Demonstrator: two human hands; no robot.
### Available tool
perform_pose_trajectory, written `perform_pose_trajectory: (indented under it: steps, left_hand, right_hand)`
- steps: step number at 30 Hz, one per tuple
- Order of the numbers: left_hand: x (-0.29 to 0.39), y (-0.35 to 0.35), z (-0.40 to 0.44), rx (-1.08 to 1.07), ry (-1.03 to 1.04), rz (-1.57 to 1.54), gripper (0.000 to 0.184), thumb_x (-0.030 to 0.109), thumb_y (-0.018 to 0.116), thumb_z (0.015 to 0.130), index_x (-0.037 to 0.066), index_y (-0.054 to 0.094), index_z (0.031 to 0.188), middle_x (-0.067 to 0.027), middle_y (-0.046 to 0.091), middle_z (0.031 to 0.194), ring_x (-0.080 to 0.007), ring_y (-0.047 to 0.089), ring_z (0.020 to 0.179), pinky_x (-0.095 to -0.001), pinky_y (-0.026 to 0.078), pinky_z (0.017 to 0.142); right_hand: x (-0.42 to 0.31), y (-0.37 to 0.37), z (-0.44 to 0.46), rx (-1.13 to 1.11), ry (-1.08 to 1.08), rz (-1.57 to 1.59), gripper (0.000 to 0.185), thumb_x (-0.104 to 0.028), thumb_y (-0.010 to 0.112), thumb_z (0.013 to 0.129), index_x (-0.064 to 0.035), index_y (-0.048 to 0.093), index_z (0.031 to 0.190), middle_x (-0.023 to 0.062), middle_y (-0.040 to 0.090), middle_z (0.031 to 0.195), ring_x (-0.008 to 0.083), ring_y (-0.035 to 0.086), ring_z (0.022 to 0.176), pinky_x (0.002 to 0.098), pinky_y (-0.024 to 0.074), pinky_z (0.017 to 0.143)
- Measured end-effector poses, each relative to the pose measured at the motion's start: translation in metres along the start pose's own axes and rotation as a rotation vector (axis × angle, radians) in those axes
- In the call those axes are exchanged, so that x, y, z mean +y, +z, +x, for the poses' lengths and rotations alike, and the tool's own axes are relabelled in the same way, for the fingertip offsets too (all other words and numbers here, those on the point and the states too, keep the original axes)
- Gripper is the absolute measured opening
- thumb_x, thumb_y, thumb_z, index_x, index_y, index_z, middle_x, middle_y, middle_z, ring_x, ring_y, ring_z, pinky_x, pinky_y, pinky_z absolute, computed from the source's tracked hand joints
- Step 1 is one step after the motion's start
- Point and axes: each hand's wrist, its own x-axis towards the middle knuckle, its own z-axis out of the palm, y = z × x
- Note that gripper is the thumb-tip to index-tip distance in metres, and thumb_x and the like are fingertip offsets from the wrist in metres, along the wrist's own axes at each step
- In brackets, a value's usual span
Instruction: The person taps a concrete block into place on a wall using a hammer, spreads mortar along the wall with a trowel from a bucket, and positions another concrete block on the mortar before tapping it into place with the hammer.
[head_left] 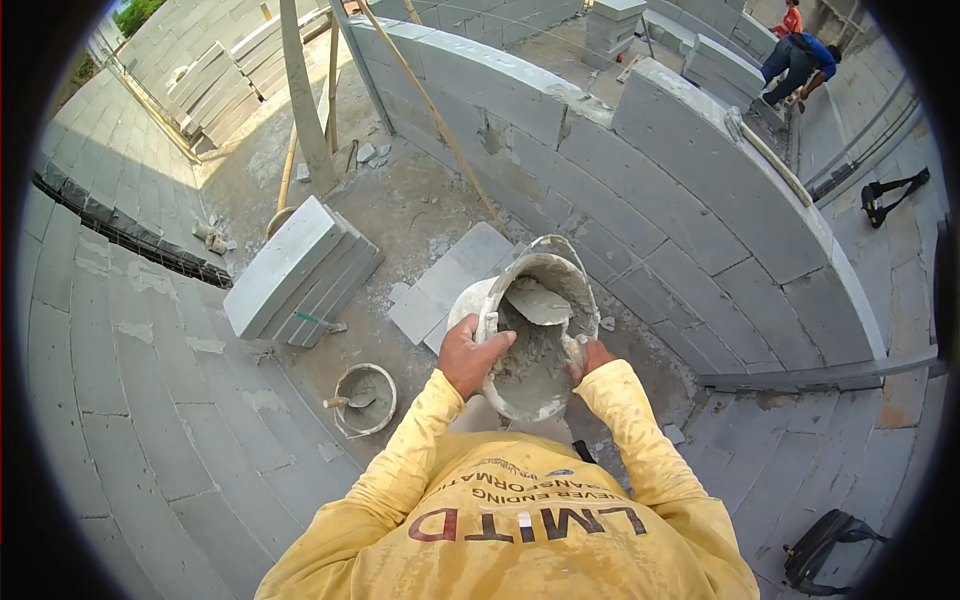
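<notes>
A mortar-crusted bucket [466,300] is held in front of my body, its mouth facing up toward me. My left hand [475,354] is closed on the bucket's left rim, with the thumb over the edge. Inside lies wet grey mortar [520,378]. A trowel [538,301] has its broad, mortar-smeared blade inside the bucket mouth. At the right side of the bucket, my right hand [592,360] is closed around what looks like the trowel's coated handle; its fingers are partly hidden.
A smaller bucket [343,424] with mortar and a wooden-handled tool [345,402] stands lower left. Stacked blocks [300,270] and flat blocks [450,275] lie ahead. A block wall [690,190] runs along the right. Another person [800,65] bends over at the far upper right.
</notes>
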Motion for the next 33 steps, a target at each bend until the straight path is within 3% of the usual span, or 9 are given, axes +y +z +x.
perform_pose_trajectory:
  steps: [4, 10, 12, 16, 22, 25, 28, 31, 33]
  left_hand:
    - [-0.019, -0.058, 0.029, 0.055, -0.01, -0.084, 0.03, 0.023, 0.074, 0.082, 0.0, 0.064, 0.098, -0.0029, 0.065, 0.082, -0.0102, 0.054, 0.072, -0.0295, 0.047, 0.067]
    - [-0.024, -0.118, 0.05, 0.206, -0.057, -0.222, 0.028, 0.016, 0.072, 0.084, -0.002, 0.065, 0.104, -0.002, 0.066, 0.09, -0.0096, 0.058, 0.078, -0.0279, 0.048, 0.073]
    - [-0.038, -0.131, 0.057, 0.299, -0.068, -0.273, 0.022, 0.014, 0.072, 0.084, 0.001, 0.064, 0.099, -0.0007, 0.065, 0.088, -0.0084, 0.056, 0.076, -0.0271, 0.047, 0.072]
    - [-0.071, -0.157, 0.07, 0.465, -0.075, -0.429, 0.019, 0.011, 0.072, 0.083, 0.002, 0.063, 0.098, -0.0014, 0.065, 0.088, -0.0098, 0.057, 0.078, -0.0277, 0.047, 0.072]
    - [-0.087, -0.185, 0.062, 0.796, -0.09, -0.495, 0.028, 0.01, 0.068, 0.085, -0.001, 0.06, 0.11, -0.0067, 0.066, 0.1, -0.0165, 0.062, 0.087, -0.0302, 0.049, 0.078]
    - [-0.053, -0.181, 0.05, 0.922, -0.028, -0.562, 0.035, 0.01, 0.066, 0.086, -0.002, 0.056, 0.118, -0.0103, 0.065, 0.109, -0.0213, 0.065, 0.094, -0.0354, 0.052, 0.084]
    - [-0.038, -0.188, 0.028, 1.015, -0.042, -0.557, 0.04, 0.017, 0.064, 0.088, 0.0, 0.056, 0.123, -0.0111, 0.065, 0.115, -0.0267, 0.066, 0.101, -0.0416, 0.054, 0.088]
    - [-0.023, -0.191, 0.009, 1.165, -0.014, -0.633, 0.037, 0.014, 0.065, 0.087, -0.001, 0.054, 0.119, -0.0143, 0.064, 0.111, -0.0278, 0.066, 0.097, -0.0431, 0.056, 0.084]
    - [-0.019, -0.194, -0.006, 1.232, -0.03, -0.631, 0.038, 0.017, 0.066, 0.086, -0.001, 0.054, 0.118, -0.0147, 0.064, 0.111, -0.0287, 0.066, 0.098, -0.0433, 0.056, 0.085]
  right_hand:
    - [-0.023, 0.007, 0.029, 0.045, -0.152, -0.02, 0.058, -0.032, 0.072, 0.082, -0.0011, 0.053, 0.126, 0.0217, 0.059, 0.109, 0.0404, 0.062, 0.099, 0.0479, 0.0513, 0.083]
    - [-0.053, 0.0, 0.068, 0.131, -0.135, 0.091, 0.056, -0.035, 0.073, 0.081, -0.0032, 0.056, 0.125, 0.0202, 0.059, 0.107, 0.0398, 0.061, 0.1, 0.0458, 0.0507, 0.086]
    - [-0.057, -0.008, 0.089, 0.155, -0.092, 0.114, 0.058, -0.034, 0.074, 0.081, -0.0038, 0.056, 0.127, 0.0204, 0.06, 0.111, 0.0395, 0.061, 0.102, 0.0443, 0.0504, 0.089]
    - [-0.053, -0.02, 0.163, 0.274, -0.073, 0.229, 0.058, -0.032, 0.074, 0.081, -0.0039, 0.054, 0.128, 0.0225, 0.061, 0.116, 0.0406, 0.061, 0.106, 0.0447, 0.05, 0.091]
    - [-0.079, -0.059, 0.32, 0.331, 0.076, 0.477, 0.061, -0.034, 0.072, 0.083, -0.0021, 0.05, 0.13, 0.0252, 0.063, 0.118, 0.0431, 0.063, 0.107, 0.0456, 0.051, 0.09]
    - [-0.102, -0.08, 0.402, 0.313, 0.133, 0.657, 0.063, -0.037, 0.073, 0.084, -0.0013, 0.048, 0.13, 0.0235, 0.066, 0.11, 0.0394, 0.066, 0.1, 0.0439, 0.052, 0.087]
    - [-0.099, -0.055, 0.497, 0.398, 0.03, 0.829, 0.062, -0.041, 0.073, 0.084, -0.0021, 0.05, 0.127, 0.018, 0.067, 0.1, 0.0296, 0.067, 0.086, 0.0403, 0.0541, 0.074]
    - [-0.107, -0.069, 0.526, 0.244, 0.064, 1.232, 0.055, -0.044, 0.07, 0.088, -0.0039, 0.052, 0.12, 0.0099, 0.064, 0.087, 0.0186, 0.062, 0.069, 0.0346, 0.0521, 0.059]
    - [-0.093, -0.053, 0.539, 0.21, 0.126, 1.294, 0.048, -0.044, 0.065, 0.091, -0.0052, 0.053, 0.116, 0.0072, 0.062, 0.083, 0.0154, 0.059, 0.063, 0.0323, 0.049, 0.053]
